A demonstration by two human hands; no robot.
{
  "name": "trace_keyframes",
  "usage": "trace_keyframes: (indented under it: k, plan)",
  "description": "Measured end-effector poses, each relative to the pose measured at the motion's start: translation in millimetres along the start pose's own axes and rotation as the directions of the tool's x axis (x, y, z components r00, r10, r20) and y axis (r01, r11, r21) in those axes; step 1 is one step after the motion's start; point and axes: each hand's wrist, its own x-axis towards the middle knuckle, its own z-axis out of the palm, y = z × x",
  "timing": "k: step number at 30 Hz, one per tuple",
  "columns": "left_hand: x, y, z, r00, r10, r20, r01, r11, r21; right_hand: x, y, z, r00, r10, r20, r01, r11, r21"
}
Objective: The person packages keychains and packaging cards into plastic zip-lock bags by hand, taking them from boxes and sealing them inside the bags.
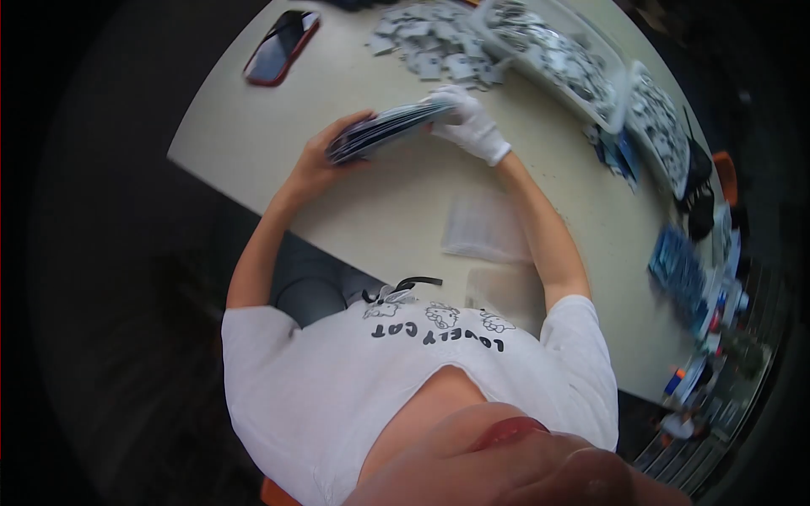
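Over the pale table, a stack of thin, flat dark-and-light packets [384, 132] is held up off its surface, spread slightly like a fan. My bare left hand [324, 152] is wrapped round the left end of this stack. At the other end, my right hand [471, 126], in a white glove, grips the edge with its fingers closed on the packets. What is printed on them is too blurred to make out. Two piles of clear plastic bags, one [485, 228] beside my right forearm and another [500, 288] close to my body, lie on the table.
A red-cased phone [283, 48] lies at the far left. Beyond my hands is a loose heap of small white tags [439, 42]. Two filled white bins [620, 105] [682, 173] stand at the far right. Blue packets [677, 274] sit along the right edge of the table [591, 337].
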Motion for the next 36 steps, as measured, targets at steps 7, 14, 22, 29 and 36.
trace_keyframes:
  k: [7,14,22,29,36]
  plan:
    - [18,-6,3,1.0,-0.01,-0.014,0.012,0.993,0.115,-48,-47,-33,0.985,0.17,0.013,-0.17,0.977,0.131]
    - [152,144,200,0.688,0.506,0.52,-0.596,0.803,0.008,-258,-126,-168,0.863,-0.231,-0.449,-0.093,0.801,-0.592]
    - [300,271,534,0.19,0.854,0.484,-0.829,0.404,-0.386,-500,-160,-326,0.793,-0.24,-0.56,-0.565,0.054,-0.823]
    - [380,259,760,0.192,0.869,0.457,-0.878,0.36,-0.315,-635,-85,-430,0.739,-0.22,-0.637,-0.665,-0.085,-0.742]
    - [377,208,729,0.528,0.652,0.544,-0.588,0.743,-0.319,-642,-112,-429,0.643,0.277,-0.714,-0.728,-0.068,-0.682]
